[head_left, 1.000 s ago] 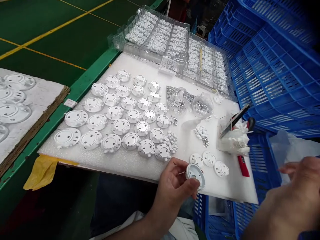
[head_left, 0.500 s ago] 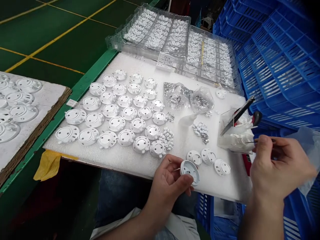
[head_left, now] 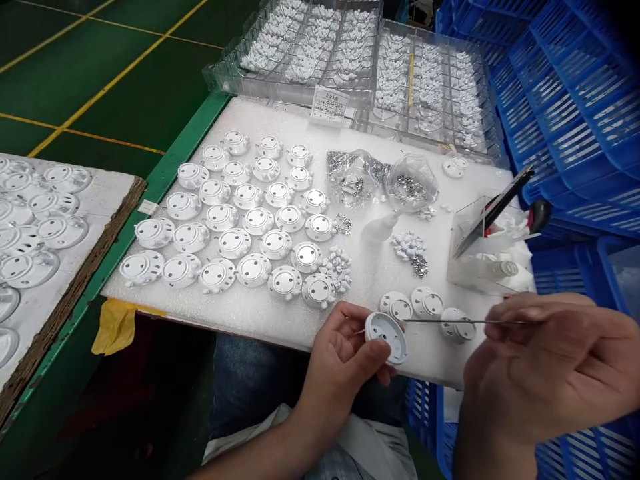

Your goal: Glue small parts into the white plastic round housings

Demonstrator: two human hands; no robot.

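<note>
At the table's front edge my left hand (head_left: 345,353) grips a white round housing (head_left: 386,337) by its rim, its hollow side facing up and toward me. My right hand (head_left: 550,353) is closed on a thin dark metal rod (head_left: 450,321), whose handle is hidden in the fingers. The rod lies level, and its tip points at the housing's upper rim; whether they touch I cannot tell. Behind the rod are white discs with dark holes, one of them a disc (head_left: 427,302) near the middle. Small white parts (head_left: 409,245) and small metal parts (head_left: 420,265) lie in heaps beyond.
Rows of white round pieces (head_left: 234,243) cover the table's left side. Bags of metal bits (head_left: 410,183) and a white squeeze bottle (head_left: 379,227) stand mid-table. A clear holder (head_left: 465,267) with tools is at right, blue crates (head_left: 575,113) beyond, and clear trays (head_left: 295,83) at the back.
My right hand has moved left and down from beside the tool holder, bringing the thin rod up to the housing. My left hand still holds the housing; the view has shifted slightly.
</note>
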